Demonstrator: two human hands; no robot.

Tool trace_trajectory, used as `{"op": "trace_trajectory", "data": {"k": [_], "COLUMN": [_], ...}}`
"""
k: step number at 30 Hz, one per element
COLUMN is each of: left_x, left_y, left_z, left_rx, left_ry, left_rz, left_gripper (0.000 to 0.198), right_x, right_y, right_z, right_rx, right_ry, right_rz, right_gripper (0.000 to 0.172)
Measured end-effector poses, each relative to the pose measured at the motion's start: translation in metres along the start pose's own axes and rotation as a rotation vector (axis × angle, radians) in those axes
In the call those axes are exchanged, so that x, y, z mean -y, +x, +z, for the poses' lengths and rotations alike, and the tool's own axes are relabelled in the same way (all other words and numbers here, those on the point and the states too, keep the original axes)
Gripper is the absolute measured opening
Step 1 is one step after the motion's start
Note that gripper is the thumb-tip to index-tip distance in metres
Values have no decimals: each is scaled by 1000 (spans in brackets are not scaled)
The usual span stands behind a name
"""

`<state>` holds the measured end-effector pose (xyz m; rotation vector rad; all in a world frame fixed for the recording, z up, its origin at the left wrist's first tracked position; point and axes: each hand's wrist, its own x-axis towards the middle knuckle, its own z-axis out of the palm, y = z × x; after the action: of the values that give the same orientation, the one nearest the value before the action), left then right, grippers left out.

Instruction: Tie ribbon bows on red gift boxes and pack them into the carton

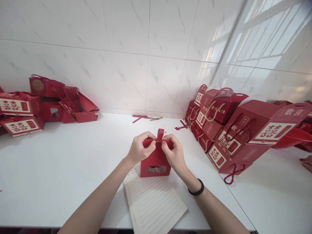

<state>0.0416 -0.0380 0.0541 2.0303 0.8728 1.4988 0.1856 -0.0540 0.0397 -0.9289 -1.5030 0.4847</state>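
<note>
A red gift box [155,157] with a small clear window stands upright on the table, partly over a lined notebook [156,198]. From the middle of its top edge rises a loop of red ribbon [160,134]. My left hand [143,146] pinches the top edge just left of the ribbon. On the other side, my right hand [172,149], with a black band on the wrist, pinches the same edge. Both thumbs press on the near face, close together. Something pale shows through the window, too unclear to name.
Stacked red gift boxes [214,130] with rope handles line the right side. More red boxes [20,107] are piled at the left. Ribbon strips [140,117] lie by the tiled wall [126,78]. Another person's hand [307,162] shows at the right edge of the white table [73,169].
</note>
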Motion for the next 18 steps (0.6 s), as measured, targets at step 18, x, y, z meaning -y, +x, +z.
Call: {"op": "trace_trajectory", "data": {"k": [18], "left_x": [4], "left_y": [-77], "left_z": [-67], "left_rx": [-6], "left_ry": [-116], "left_rz": [-465], "left_gripper": [58], "right_x": [-44], "right_y": [19], "right_z": [-22], "right_rx": [13], "right_ry": [-126], "right_rz": [320], "right_gripper": [28]}}
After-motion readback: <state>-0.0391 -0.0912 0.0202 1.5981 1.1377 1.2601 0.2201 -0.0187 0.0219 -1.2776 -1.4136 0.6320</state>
